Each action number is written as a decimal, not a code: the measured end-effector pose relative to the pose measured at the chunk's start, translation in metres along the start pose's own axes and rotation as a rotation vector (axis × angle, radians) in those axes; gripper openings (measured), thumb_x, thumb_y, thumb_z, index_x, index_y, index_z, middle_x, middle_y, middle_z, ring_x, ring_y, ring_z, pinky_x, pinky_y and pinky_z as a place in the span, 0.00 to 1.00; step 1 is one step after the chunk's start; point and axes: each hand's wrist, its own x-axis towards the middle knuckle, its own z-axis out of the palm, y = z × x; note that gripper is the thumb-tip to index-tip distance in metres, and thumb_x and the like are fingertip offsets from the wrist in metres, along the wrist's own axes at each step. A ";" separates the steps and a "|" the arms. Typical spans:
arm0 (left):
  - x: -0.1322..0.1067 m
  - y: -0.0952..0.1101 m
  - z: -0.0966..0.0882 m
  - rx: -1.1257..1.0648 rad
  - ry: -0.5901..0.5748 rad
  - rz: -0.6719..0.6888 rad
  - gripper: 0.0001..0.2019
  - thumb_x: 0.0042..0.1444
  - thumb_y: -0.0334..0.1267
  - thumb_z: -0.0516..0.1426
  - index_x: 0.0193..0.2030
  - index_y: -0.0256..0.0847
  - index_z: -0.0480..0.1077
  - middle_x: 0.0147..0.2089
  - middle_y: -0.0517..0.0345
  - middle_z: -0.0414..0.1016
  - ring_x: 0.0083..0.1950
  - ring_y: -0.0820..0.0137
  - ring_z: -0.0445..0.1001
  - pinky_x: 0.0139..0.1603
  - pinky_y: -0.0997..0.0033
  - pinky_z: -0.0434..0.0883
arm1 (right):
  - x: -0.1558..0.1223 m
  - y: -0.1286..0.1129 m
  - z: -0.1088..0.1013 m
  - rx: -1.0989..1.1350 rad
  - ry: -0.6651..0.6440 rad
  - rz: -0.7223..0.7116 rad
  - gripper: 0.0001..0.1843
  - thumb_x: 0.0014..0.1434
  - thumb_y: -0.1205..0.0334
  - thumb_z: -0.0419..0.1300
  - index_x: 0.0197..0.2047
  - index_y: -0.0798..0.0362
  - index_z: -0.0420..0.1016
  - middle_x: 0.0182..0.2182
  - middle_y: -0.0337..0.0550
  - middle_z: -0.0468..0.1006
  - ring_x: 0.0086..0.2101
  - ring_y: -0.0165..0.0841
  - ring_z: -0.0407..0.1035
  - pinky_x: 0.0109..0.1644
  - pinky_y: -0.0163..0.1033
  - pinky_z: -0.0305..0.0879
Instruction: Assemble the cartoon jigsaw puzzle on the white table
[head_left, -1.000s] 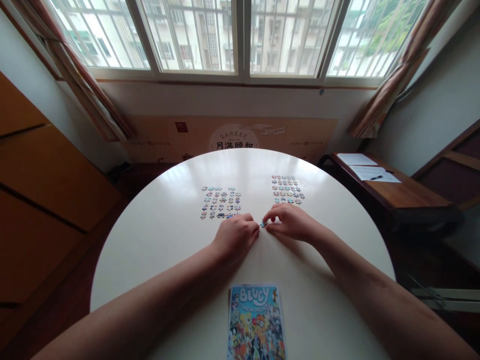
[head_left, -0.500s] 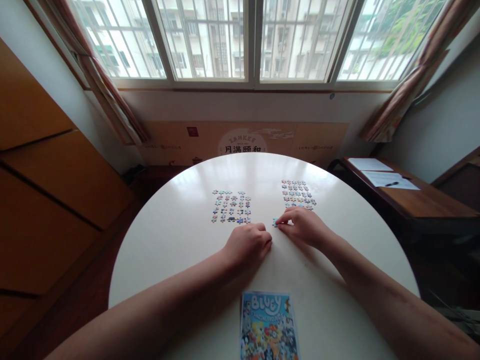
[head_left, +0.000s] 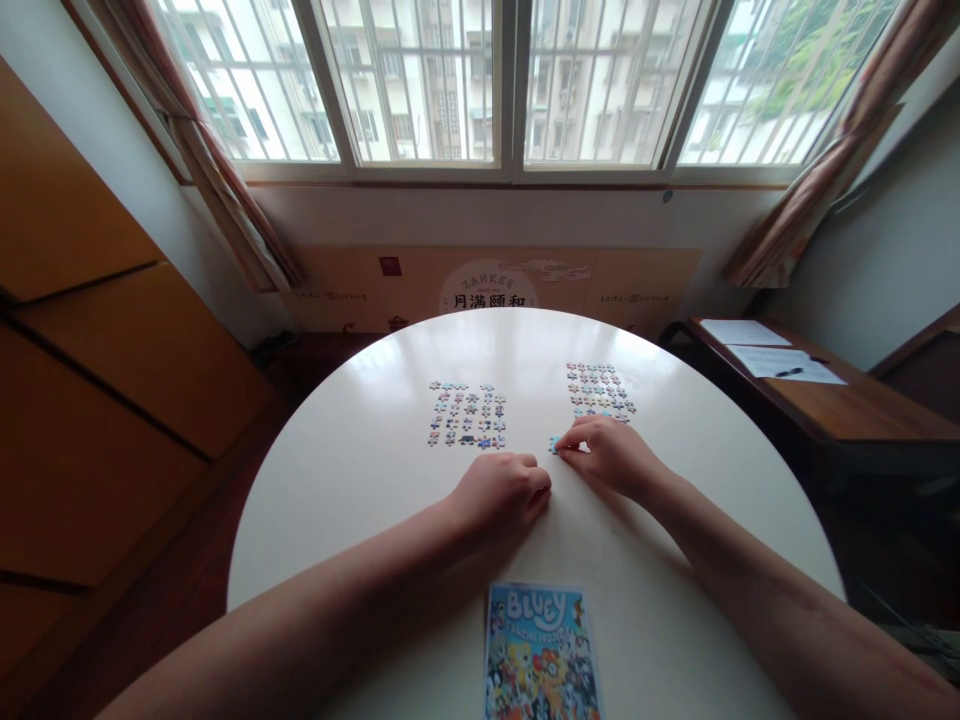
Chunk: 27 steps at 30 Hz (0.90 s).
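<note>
Right grip [head_left: 604, 447] is pinching a puzzle piece [head_left: 553, 446], light touch serving best; left grip [head_left: 504, 490] is resting curled nearby, contents unclear.

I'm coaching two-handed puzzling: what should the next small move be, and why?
Perhaps bring the left hand to the free left side of the blue puzzle piece: the right hand grips its right edge, while the left is curled nearby.

We see a white table [head_left: 360, 470], multicoloured puzzle pieces [head_left: 485, 442], a light-blue piece [head_left: 553, 445], and a blue card [head_left: 541, 655] patterned with colourful cartoon figures.
</note>
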 end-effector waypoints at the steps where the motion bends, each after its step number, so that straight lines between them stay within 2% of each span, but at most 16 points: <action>1: 0.000 0.000 0.000 0.002 -0.002 0.001 0.11 0.61 0.35 0.56 0.28 0.40 0.74 0.30 0.58 0.74 0.28 0.71 0.71 0.30 0.70 0.64 | 0.000 -0.001 -0.001 -0.002 0.000 0.002 0.09 0.60 0.63 0.63 0.34 0.43 0.86 0.35 0.39 0.84 0.38 0.36 0.75 0.41 0.39 0.67; 15: -0.002 0.000 -0.004 0.023 -0.023 0.032 0.10 0.61 0.35 0.57 0.28 0.41 0.74 0.29 0.59 0.74 0.27 0.71 0.70 0.26 0.71 0.59 | -0.001 -0.004 -0.001 0.012 -0.019 0.013 0.09 0.59 0.64 0.62 0.34 0.44 0.84 0.35 0.38 0.83 0.39 0.37 0.75 0.41 0.39 0.64; 20: -0.003 -0.001 -0.005 0.001 -0.004 0.058 0.12 0.63 0.38 0.58 0.28 0.40 0.73 0.29 0.60 0.73 0.26 0.72 0.69 0.26 0.70 0.59 | -0.002 -0.002 -0.004 0.044 0.052 -0.006 0.09 0.63 0.58 0.61 0.34 0.47 0.82 0.32 0.40 0.82 0.35 0.36 0.73 0.38 0.40 0.62; 23: -0.004 0.000 -0.006 -0.011 -0.006 0.066 0.15 0.63 0.42 0.59 0.26 0.39 0.71 0.28 0.60 0.72 0.24 0.73 0.67 0.25 0.70 0.57 | -0.002 -0.002 -0.008 0.084 0.144 -0.032 0.16 0.67 0.53 0.58 0.29 0.50 0.76 0.29 0.41 0.79 0.32 0.36 0.70 0.38 0.41 0.61; 27: -0.005 0.002 -0.008 -0.029 -0.012 0.100 0.16 0.62 0.41 0.58 0.23 0.39 0.71 0.25 0.60 0.71 0.22 0.74 0.64 0.24 0.70 0.53 | -0.002 -0.005 -0.011 0.144 0.232 -0.038 0.24 0.69 0.51 0.55 0.22 0.50 0.63 0.22 0.38 0.69 0.27 0.33 0.63 0.35 0.40 0.58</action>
